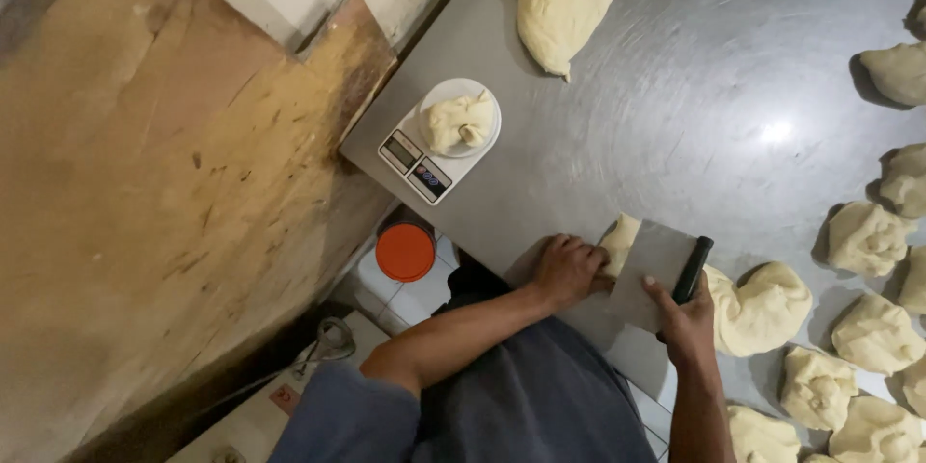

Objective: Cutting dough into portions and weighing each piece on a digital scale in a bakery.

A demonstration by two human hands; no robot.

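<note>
Right hand [687, 323] grips a scraper [658, 275] by its black handle, blade on the dough [762, 307]. At its 9 o'clock, left hand [567, 268] presses curled fingers on the dough's end. Scale [439, 140] at 11 o'clock.

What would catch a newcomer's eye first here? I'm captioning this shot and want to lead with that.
Probably the hands at the near edge of the steel table: the right hand holds a flat metal scraper upright against a long dough piece, while the left hand rests on its end. Next, the white kitchen scale at the table's corner with a dough lump on it, and portioned dough balls along the right.
</note>
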